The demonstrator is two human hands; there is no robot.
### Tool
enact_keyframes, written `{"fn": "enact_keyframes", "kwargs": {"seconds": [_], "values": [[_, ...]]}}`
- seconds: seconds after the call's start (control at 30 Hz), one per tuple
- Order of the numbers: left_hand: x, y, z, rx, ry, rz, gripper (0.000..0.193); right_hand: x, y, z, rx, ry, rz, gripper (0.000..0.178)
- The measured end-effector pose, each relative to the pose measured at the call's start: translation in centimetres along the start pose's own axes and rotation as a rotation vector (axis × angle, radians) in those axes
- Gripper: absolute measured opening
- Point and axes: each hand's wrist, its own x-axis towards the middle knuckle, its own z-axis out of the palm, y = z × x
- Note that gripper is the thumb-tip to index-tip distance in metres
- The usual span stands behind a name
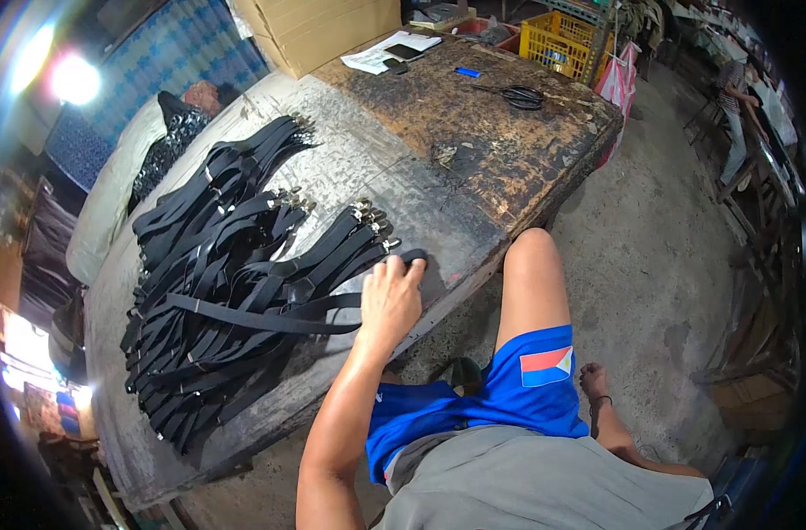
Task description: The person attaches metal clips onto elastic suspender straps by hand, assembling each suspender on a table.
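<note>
My left hand [391,299] is at the table's near edge, its fingers closed on the strap of a pair of black elastic suspenders [270,325]. That strap runs left from my hand across the heap, and a dark end pokes out past my fingertips. Beneath and beyond it lies a large pile of black suspenders [217,291] with shiny metal clips, several of them bunched just past my hand. Down at my right side hangs my right hand [595,382], a dark band on its wrist. Its fingers look loosely bent, with nothing seen in them.
The worn table [403,190] has a cardboard box [328,31], papers [391,53], phones and black scissors [520,96] at its far side. A yellow crate [562,46] stands behind. My raised knee is beside the table edge. Another person [734,110] is far right.
</note>
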Motion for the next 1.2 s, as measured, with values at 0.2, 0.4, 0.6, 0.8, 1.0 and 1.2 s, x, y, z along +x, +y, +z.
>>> {"fn": "enact_keyframes", "kwargs": {"seconds": [0.2, 0.4, 0.6, 0.8, 1.0, 1.2], "values": [[-0.1, 0.9, -0.3, 0.000, 0.015, 0.049, 0.055, -0.4, -3.7, -0.5, -0.122, 0.113, 0.025, 0.022], [-0.8, 0.5, -0.9, -0.074, 0.039, 0.006, 0.058, -2.1, -6.8, -2.3, -0.075, 0.082, 0.240, 0.020], [2.1, 2.1, -0.9, -0.035, -0.145, 0.042, 0.056, -2.0, -5.4, -2.5, 0.007, 0.090, 0.194, 0.017], [1.1, 1.8, 0.5, -0.100, 0.015, 0.035, 0.041, -1.3, -4.9, -3.1, 0.090, 0.254, 0.057, 0.014], [-0.7, 0.4, -2.8, -0.315, 0.221, -0.016, 0.023, 3.3, -17.0, -7.7, 0.585, 0.354, -0.375, 0.012], [-4.8, -2.8, -4.7, -0.457, 0.384, -0.292, 0.007, -3.1, -40.8, -7.8, 0.920, 0.244, -0.722, 0.015]]}}
